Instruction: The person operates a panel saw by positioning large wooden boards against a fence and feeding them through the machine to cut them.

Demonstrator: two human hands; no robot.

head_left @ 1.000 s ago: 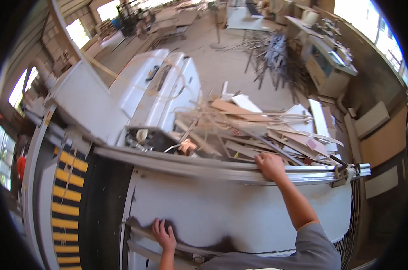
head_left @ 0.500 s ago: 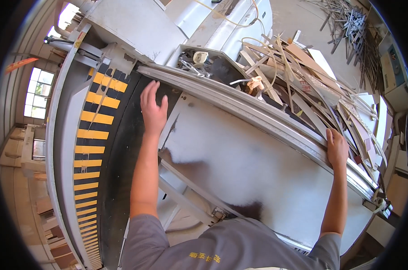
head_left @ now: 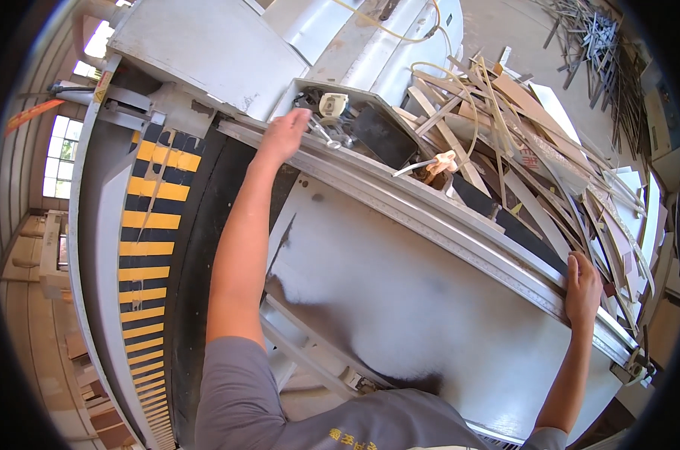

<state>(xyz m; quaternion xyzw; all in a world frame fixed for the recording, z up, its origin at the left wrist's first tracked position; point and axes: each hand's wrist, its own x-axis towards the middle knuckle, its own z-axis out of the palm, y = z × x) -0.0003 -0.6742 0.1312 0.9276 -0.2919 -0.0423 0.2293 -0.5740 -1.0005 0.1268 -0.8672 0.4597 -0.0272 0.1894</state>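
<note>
A long silver aluminium rail (head_left: 430,221) runs slantwise from upper left to lower right along the far edge of a pale metal table panel (head_left: 400,277). Toward its right end, my right hand (head_left: 582,291) is closed over the rail. My left hand (head_left: 284,135) is over the rail's left part, at the near left corner of a tool tray (head_left: 406,120). Its fingers are stretched toward the tray and I see nothing in them. Metal tools (head_left: 329,133), a whitish block (head_left: 332,104) and an orange-handled tool (head_left: 441,163) lie in or beside the tray.
Wood and board offcuts (head_left: 520,135) are heaped beyond the rail. At left runs a black bed with yellow-and-black striped tape (head_left: 146,251). A grey machine housing (head_left: 190,52) stands at the upper left. Thin metal strips (head_left: 595,60) lie on the far floor.
My left hand has moved right from above the black bed to the tray's near corner. My right hand keeps its hold on the rail. The whole view has shifted slightly.
</note>
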